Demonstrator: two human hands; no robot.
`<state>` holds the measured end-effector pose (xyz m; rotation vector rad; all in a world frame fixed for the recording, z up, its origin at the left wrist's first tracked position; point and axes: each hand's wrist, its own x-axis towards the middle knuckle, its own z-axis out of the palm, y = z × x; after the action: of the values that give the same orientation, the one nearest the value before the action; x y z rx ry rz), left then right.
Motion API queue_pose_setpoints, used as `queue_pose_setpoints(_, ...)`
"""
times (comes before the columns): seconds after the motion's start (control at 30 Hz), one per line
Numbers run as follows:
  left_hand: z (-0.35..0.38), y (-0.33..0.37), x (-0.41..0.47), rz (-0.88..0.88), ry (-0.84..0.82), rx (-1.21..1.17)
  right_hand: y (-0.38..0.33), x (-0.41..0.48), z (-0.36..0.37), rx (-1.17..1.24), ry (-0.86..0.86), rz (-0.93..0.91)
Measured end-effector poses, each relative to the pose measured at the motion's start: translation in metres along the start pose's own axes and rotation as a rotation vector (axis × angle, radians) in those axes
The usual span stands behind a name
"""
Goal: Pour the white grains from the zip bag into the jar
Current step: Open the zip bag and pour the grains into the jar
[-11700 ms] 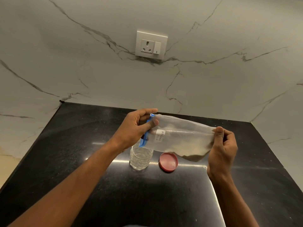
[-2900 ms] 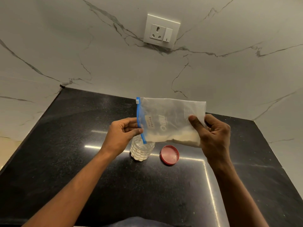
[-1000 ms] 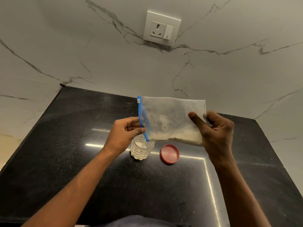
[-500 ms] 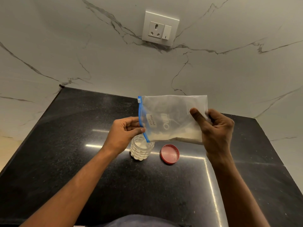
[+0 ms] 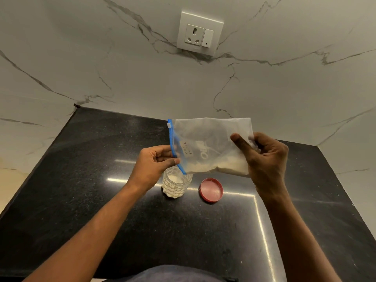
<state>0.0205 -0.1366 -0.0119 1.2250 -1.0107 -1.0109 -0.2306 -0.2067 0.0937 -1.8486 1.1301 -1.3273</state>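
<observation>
A clear zip bag [image 5: 209,143] with a blue zipper edge hangs sideways above the counter. White grains lie along its lower edge. My left hand [image 5: 154,163] pinches the blue zipper end, which points down over the mouth of a small clear ribbed jar [image 5: 176,185]. White grains fill much of the jar. My right hand [image 5: 262,159] grips the bag's closed end, held slightly higher. The bag hides part of the jar's rim.
The jar's red lid [image 5: 211,189] lies on the black stone counter [image 5: 81,190], just right of the jar. A marble wall with a white socket plate [image 5: 200,33] rises behind. The counter's front edge is near my body.
Over the earlier frames the bag was turned so its zipper end points down at the jar, and the grain level in the jar rose. In the last second the hands barely moved.
</observation>
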Motion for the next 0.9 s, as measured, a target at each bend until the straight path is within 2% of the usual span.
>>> queue_pose_setpoints(0.9,0.0006,0.0016,-0.0009,0.016,0.008,-0.034,-0.0042,0.0054,-0.004,0.014,-0.011,0.008)
